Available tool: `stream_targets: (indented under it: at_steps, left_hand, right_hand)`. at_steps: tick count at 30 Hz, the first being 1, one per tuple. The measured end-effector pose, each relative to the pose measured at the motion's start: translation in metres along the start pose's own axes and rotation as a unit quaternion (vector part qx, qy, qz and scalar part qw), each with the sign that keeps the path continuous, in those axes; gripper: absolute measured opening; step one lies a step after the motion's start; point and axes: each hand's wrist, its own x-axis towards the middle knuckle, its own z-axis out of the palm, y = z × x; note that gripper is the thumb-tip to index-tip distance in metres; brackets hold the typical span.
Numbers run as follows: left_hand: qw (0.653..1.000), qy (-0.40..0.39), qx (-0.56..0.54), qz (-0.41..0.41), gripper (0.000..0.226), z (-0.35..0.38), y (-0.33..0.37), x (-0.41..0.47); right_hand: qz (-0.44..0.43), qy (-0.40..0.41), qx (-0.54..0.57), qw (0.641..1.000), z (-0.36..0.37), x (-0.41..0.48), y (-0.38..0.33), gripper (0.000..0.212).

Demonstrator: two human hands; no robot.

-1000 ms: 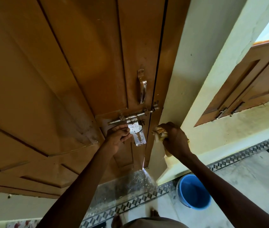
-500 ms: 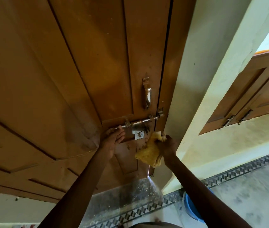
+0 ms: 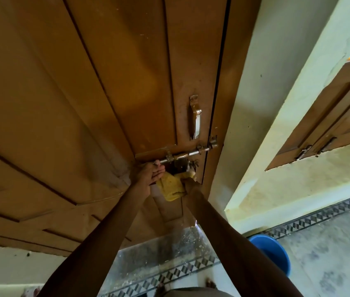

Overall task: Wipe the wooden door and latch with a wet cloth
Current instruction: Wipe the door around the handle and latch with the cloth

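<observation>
Pale walls (image 3: 262,108) flank the wooden door (image 3: 84,103); a blue bucket (image 3: 274,254) stands on the floor at lower right. Left hand (image 3: 146,176) grips the latch (image 3: 187,156) at its left end, fingers closed. Right hand (image 3: 188,181) presses the yellow cloth (image 3: 172,187) just below the latch; finger state cannot be determined.

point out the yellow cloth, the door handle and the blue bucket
yellow cloth (image 3: 173,188): head view, on its hanging folded middle, below the latch.
door handle (image 3: 196,121): head view, on the middle of its metal grip.
blue bucket (image 3: 273,251): head view, on its inner wall, beside the right forearm.
</observation>
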Motion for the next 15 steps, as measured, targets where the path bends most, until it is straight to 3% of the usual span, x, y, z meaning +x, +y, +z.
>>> stream_targets:
  at_steps: [4,7,11,15]
  left_hand:
    - [1.0,0.004,0.006,-0.009,0.025,0.001,0.002,0.0]
    - [1.0,0.006,0.016,-0.008,0.024,0.003,0.005,0.0]
    - [1.0,0.013,0.021,-0.009,0.027,0.004,0.007,-0.004]
    - [1.0,0.022,0.016,-0.011,0.026,0.003,0.009,-0.008]
  right_hand:
    - [0.019,0.008,0.042,0.999,-0.022,0.051,0.02,0.024]
    - [-0.008,0.042,0.043,0.998,-0.012,0.009,-0.01,0.029]
    - [0.0,0.017,0.011,1.0,0.004,-0.005,-0.004,0.03]
    - [-0.017,0.01,0.053,0.998,-0.004,-0.009,-0.008,0.029]
